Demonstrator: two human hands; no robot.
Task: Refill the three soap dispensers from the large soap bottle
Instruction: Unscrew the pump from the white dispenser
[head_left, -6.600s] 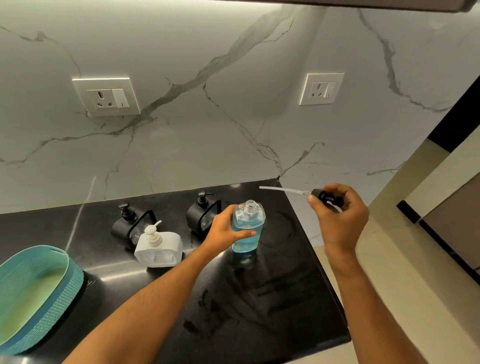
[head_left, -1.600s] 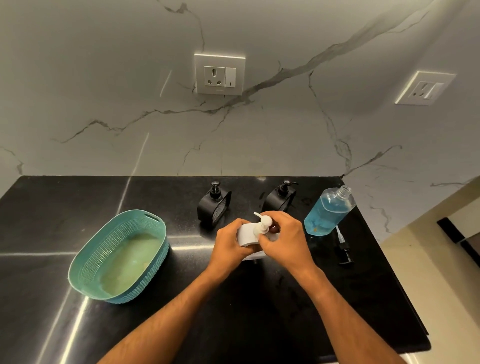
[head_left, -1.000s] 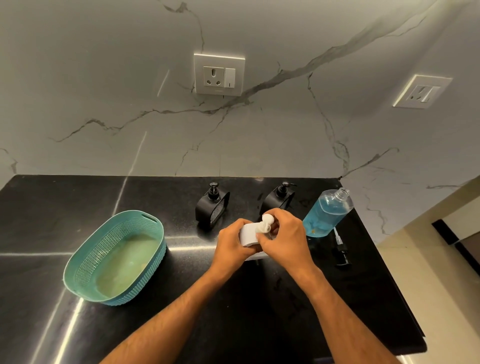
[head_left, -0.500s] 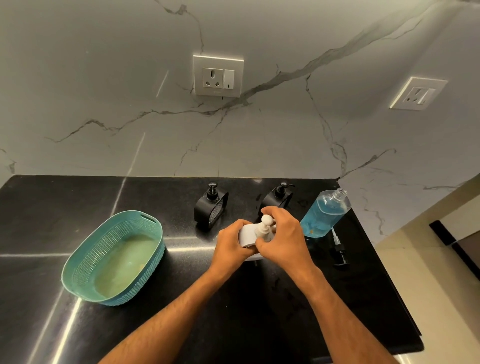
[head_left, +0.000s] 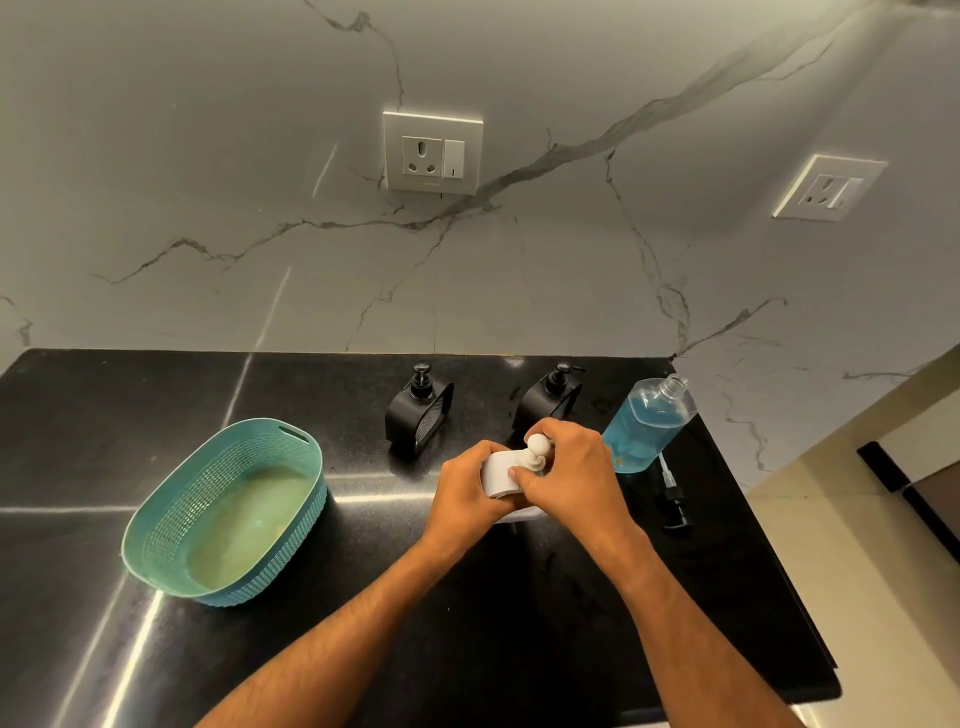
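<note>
A white soap dispenser (head_left: 500, 470) stands on the black counter (head_left: 519, 623) in front of me. My left hand (head_left: 465, 493) grips its body from the left. My right hand (head_left: 569, 473) curls round the white pump top (head_left: 537, 448). Two black dispensers (head_left: 418, 410) (head_left: 548, 400) stand behind, near the wall. The large clear bottle of blue soap (head_left: 644, 423) stands uncapped at the right. Its black pump with tube (head_left: 672, 496) lies on the counter beside it.
A teal plastic basket (head_left: 156, 525) sits at the left of the counter. The counter's right edge (head_left: 769, 545) drops to the floor close to the bottle. A marble wall with two sockets rises behind.
The large bottle's pump has been laid down and both hands moved to the white dispenser. Over the last second my right hand shifts its grip round the pump top.
</note>
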